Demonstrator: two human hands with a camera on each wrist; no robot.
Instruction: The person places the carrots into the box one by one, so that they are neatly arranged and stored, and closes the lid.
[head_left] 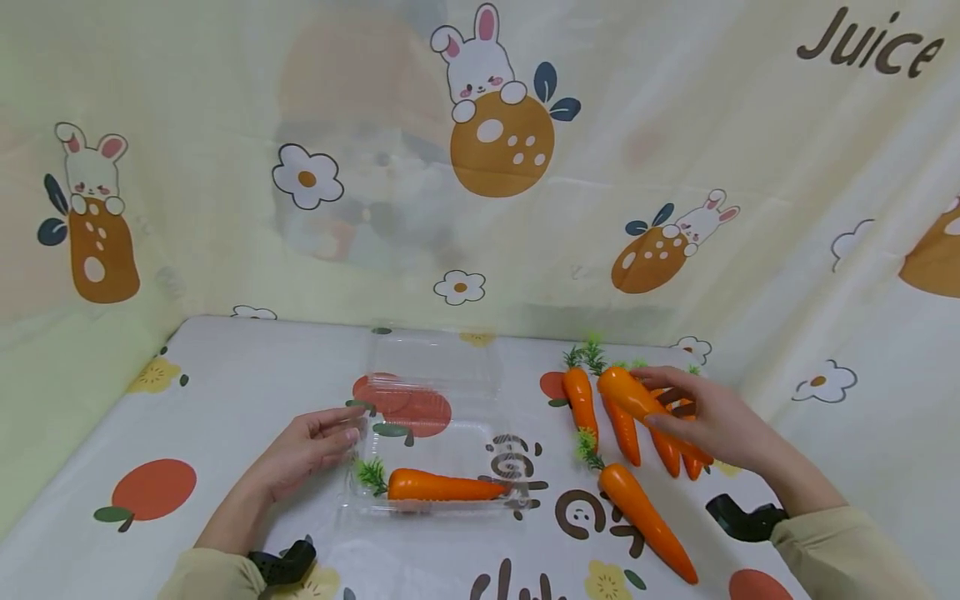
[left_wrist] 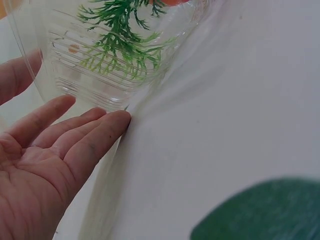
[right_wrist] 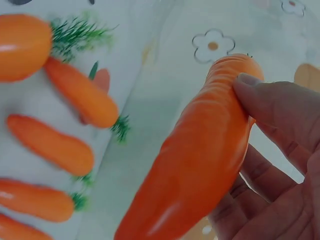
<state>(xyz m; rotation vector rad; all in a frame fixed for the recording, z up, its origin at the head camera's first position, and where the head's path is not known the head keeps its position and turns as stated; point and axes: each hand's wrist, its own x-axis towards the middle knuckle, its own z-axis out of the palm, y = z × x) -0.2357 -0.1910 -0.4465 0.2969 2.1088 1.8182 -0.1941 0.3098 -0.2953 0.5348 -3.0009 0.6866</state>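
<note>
My right hand (head_left: 708, 412) holds a toy orange carrot (right_wrist: 192, 155), thumb on one side and fingers behind it, raised over a row of other carrots. At the left end of a clear plastic box (head_left: 450, 433), my left hand (head_left: 315, 446) has its fingers loosely extended, fingertips right at the box's ribbed side. Inside the box one carrot (head_left: 442, 485) lies along the front wall, its green leafy top toward the left hand. In the left wrist view those leaves (left_wrist: 122, 45) show through the plastic above the fingers (left_wrist: 95, 145).
Another carrot (head_left: 648, 521) lies slantwise to the right of the box. Several carrots (head_left: 581, 404) lie behind it, partly hidden by the right hand. The box's clear lid (head_left: 435, 358) lies folded back. A printed curtain (head_left: 375, 250) hangs along the table's back edge.
</note>
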